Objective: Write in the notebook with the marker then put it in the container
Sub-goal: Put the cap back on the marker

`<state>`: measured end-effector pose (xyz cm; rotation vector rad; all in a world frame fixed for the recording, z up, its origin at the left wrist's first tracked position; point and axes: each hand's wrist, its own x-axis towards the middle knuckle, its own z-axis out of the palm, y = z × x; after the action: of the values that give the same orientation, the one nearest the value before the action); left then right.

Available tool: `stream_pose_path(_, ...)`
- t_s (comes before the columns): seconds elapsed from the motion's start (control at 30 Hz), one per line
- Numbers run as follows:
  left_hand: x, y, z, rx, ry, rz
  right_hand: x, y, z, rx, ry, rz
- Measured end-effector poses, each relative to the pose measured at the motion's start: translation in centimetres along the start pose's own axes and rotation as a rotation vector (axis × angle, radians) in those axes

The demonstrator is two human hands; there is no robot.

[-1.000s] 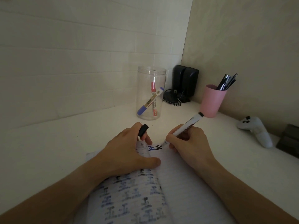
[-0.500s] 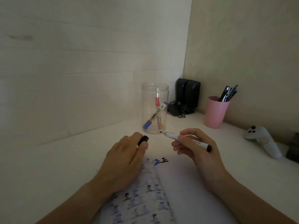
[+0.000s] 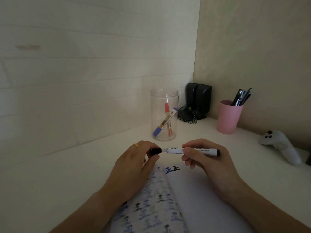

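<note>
Nearest, the open notebook (image 3: 176, 199) lies flat on the white bench (image 3: 67, 174), its left page crowded with blue and black marks and two characters written at the top of the right page. Just above it the left hand (image 3: 134, 163), a ring on one finger, pinches the black cap (image 3: 155, 151) between fingertips. The right hand (image 3: 204, 158) is closed around the white marker (image 3: 191, 150), held level, its tip end meeting the cap's mouth; whether the cap is seated I cannot tell. Beyond the hands stands the clear container (image 3: 164, 115), upright and lidless, with a blue marker (image 3: 164, 122) and a red marker (image 3: 168, 120) leaning inside. Farther right are a pink cup (image 3: 228, 117) of pens, black speakers (image 3: 199, 100) in the corner, and a white controller (image 3: 282, 146).
</note>
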<state>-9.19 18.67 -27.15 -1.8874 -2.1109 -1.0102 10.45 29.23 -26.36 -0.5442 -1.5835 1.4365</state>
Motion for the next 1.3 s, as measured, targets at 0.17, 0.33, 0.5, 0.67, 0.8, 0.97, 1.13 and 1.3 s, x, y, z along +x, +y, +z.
stream_pose_path(0.17,0.1,0.0,-0.1,-0.008,0.023,0.030,-0.3,-0.3,0.3,-0.048,-0.056,0.000)
stream_pose_path(0.33,0.0,0.7,-0.9,-0.168,0.116,0.022,-0.3,-0.7,0.3,0.075,-0.063,0.057)
stream_pose_path(0.5,-0.2,1.4,-1.3,-0.313,0.101,0.052,-0.5,-0.9,0.1,0.123,-0.107,0.089)
stream_pose_path(0.67,-0.4,1.2,-1.6,-0.326,0.035,0.043,-0.8,-1.1,0.1,-0.049,-0.126,0.001)
stream_pose_path(0.8,-0.6,0.9,-1.4,-0.291,-0.026,0.076,-1.0,-1.2,-0.2,-0.194,-0.145,-0.070)
stream_pose_path(0.97,-0.9,1.6,-1.2,-0.322,-0.027,0.052,-1.2,-1.0,-0.3,-0.170,-0.160,-0.064)
stream_pose_path(1.13,-1.2,2.3,-0.9,-0.356,-0.019,0.012,-1.5,-0.7,-0.2,-0.124,-0.163,-0.089)
stream_pose_path(1.3,-1.0,1.6,-0.5,-0.354,-0.029,0.046,-1.5,-0.5,0.0,-0.145,-0.156,-0.093)
